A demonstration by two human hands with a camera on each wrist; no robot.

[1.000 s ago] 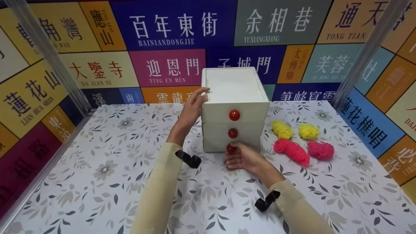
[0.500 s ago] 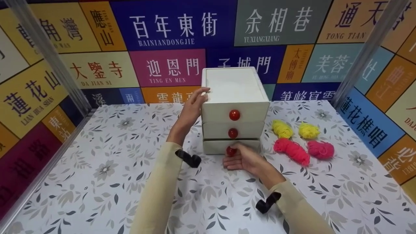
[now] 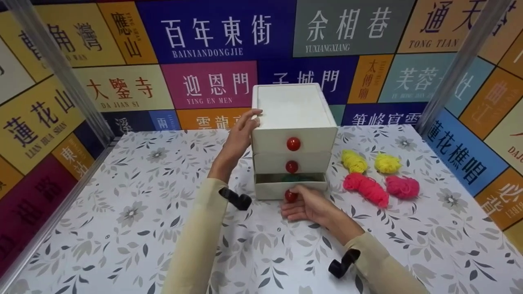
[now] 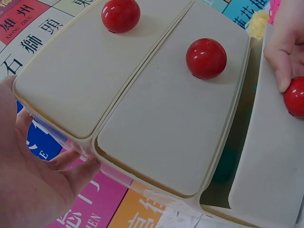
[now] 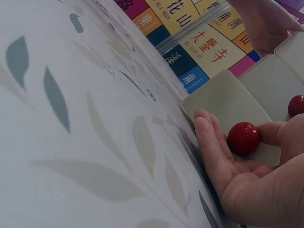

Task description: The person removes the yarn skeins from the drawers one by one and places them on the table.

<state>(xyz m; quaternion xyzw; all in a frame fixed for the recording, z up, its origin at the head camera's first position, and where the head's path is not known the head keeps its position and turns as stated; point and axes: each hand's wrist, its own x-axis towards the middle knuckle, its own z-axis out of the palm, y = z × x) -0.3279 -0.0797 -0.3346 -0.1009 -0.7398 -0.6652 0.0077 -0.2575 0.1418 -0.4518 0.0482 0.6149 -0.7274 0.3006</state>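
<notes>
A white cabinet with three drawers (image 3: 292, 106) stands on the table, each drawer fitted with a round red knob. My left hand (image 3: 236, 141) rests against its left side, fingertips at the top edge. With thumb and fingers, my right hand (image 3: 312, 206) pinches the lowest red knob (image 3: 291, 196); its other fingers extend below. The bottom drawer (image 3: 269, 191) is pulled partway out. Something dark green (image 3: 291, 178) shows inside it, mostly hidden by the drawer above. The upper two drawers are flush, as the left wrist view also shows around the middle knob (image 4: 206, 58).
Right of the cabinet lie two yellow yarn bundles (image 3: 354, 161), a red yarn bundle (image 3: 366, 190) and a pink one (image 3: 402, 187). A leaf-patterned cloth (image 3: 135, 228) covers the table. Walls with coloured sign panels (image 3: 216, 30) enclose the back and sides.
The bottom drawer has slid out toward me, from flush to partway out, with my right hand on its knob. Its inside now shows. My left hand has stayed on the cabinet's side.
</notes>
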